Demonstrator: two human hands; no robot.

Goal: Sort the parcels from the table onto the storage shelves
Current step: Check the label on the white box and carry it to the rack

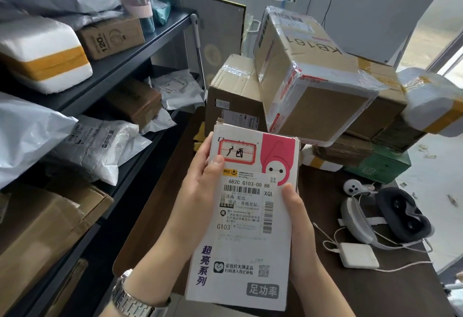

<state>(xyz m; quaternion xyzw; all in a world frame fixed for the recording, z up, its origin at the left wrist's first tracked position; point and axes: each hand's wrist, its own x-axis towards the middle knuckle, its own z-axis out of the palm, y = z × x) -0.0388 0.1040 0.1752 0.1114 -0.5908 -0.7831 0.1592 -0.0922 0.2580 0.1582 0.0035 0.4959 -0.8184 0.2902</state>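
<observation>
Two hands clamp one flat white parcel above the tabletop.
Left hand and right hand pinch only its edges; crowded shelves could snag it loose.

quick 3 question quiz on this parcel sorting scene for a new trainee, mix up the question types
1. True or false: both hands grip the white and pink parcel.
2. Which item lies on the table right of that parcel? A) VR headset B) kettle C) laptop
3. Fill in: the storage shelves stand on the person's ____ side.

Key: 1 true, the left hand and right hand hold its long edges. 2 A. 3 left.
</observation>
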